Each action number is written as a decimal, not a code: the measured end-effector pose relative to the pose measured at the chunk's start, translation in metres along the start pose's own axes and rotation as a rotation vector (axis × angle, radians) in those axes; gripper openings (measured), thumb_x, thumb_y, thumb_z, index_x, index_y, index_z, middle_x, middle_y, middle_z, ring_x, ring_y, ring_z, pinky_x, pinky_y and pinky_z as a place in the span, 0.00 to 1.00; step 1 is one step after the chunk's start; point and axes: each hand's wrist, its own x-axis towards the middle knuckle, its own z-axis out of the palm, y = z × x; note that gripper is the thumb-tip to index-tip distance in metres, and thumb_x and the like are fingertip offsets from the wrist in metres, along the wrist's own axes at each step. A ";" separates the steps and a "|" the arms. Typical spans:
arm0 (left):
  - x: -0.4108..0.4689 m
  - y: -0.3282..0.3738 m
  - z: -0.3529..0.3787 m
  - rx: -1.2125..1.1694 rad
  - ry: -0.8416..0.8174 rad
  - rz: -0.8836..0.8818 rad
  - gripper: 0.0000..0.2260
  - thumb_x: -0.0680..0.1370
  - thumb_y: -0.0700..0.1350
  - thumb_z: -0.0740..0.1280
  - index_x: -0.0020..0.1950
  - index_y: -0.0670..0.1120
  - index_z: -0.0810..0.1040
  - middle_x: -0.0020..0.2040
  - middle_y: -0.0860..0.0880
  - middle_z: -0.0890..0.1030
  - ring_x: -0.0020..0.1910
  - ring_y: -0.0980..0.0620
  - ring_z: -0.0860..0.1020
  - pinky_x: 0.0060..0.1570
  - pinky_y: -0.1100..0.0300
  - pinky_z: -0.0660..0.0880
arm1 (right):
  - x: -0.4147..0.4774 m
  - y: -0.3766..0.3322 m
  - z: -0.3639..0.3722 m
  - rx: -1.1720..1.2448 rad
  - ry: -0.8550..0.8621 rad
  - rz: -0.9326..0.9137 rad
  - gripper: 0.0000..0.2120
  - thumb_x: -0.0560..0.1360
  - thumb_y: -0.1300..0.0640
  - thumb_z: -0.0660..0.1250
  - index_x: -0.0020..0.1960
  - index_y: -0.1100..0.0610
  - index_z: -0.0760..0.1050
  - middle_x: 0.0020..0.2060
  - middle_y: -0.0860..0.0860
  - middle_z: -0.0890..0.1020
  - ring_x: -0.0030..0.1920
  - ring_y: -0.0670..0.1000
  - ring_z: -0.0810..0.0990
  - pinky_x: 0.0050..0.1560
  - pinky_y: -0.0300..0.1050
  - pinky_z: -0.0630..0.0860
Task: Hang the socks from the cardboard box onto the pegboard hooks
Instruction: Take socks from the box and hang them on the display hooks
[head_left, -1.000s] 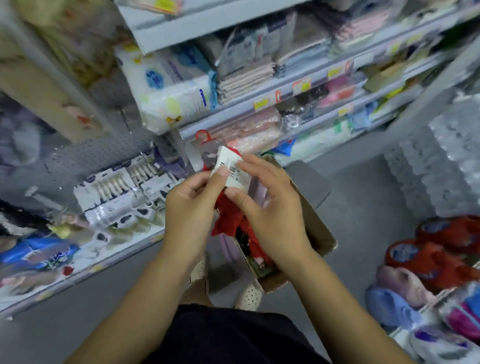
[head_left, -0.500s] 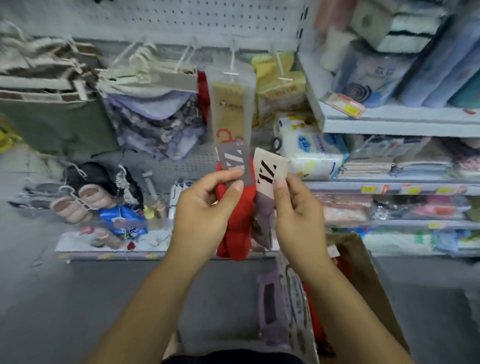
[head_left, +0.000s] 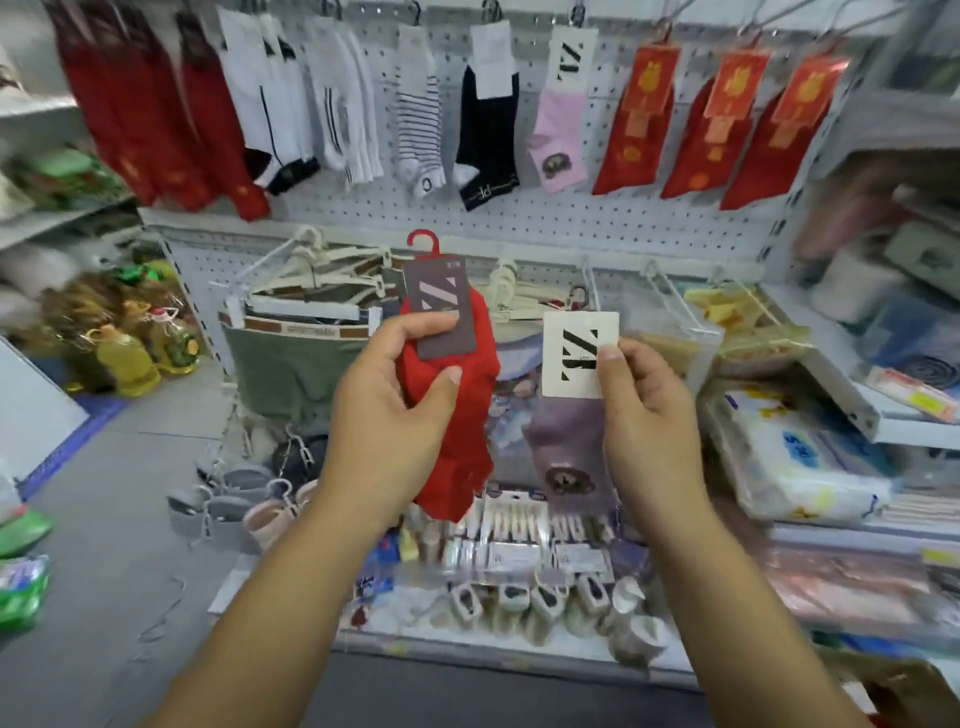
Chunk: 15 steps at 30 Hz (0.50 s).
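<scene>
1. The red ankle sock pair with a dark grey card label and red plastic hanger hook is pinched in the left hand, thumb on the sock and fingertips on the card. It is held up in front of the white pegboard, below the top row.
2. The pale purple sock pair with a white card label hangs from the right hand, whose grip is closed on the card's edge between thumb and fingers. Its hanger hook is not visible.
3. Risk, as I judge it: with both hands full, neither is free to steady a peg, so a hanger could miss its hook and the pair could drop.
4. The purple pair is held only by its card; a loose pinch could let it slip or tear the label.
5. The top row is crowded: a pink sock with a matching white label hangs beside red socks with red-gold labels, so reaching in may knock neighbours off.
6. Below are hanging garments and a shelf of small packaged goods, then grey floor. A brown cardboard box corner shows at bottom right.
</scene>
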 end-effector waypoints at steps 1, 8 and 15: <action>0.010 0.002 -0.008 0.036 -0.009 0.039 0.21 0.78 0.33 0.69 0.58 0.60 0.78 0.53 0.61 0.84 0.52 0.58 0.83 0.53 0.59 0.79 | 0.004 -0.004 0.009 -0.010 -0.016 -0.017 0.08 0.84 0.58 0.61 0.52 0.54 0.79 0.43 0.46 0.86 0.43 0.40 0.83 0.45 0.33 0.76; 0.076 0.019 -0.034 0.220 -0.031 0.292 0.21 0.79 0.33 0.66 0.64 0.56 0.75 0.61 0.57 0.79 0.59 0.63 0.78 0.60 0.66 0.75 | 0.052 -0.035 0.043 -0.303 -0.017 -0.278 0.05 0.84 0.53 0.60 0.52 0.48 0.74 0.37 0.43 0.82 0.37 0.38 0.79 0.36 0.34 0.71; 0.140 0.021 -0.021 -0.069 -0.068 0.114 0.20 0.78 0.32 0.69 0.63 0.54 0.78 0.58 0.58 0.83 0.56 0.58 0.83 0.52 0.64 0.79 | 0.134 -0.055 0.055 -0.133 0.030 -0.174 0.08 0.82 0.57 0.64 0.48 0.53 0.80 0.39 0.44 0.85 0.40 0.38 0.82 0.42 0.31 0.75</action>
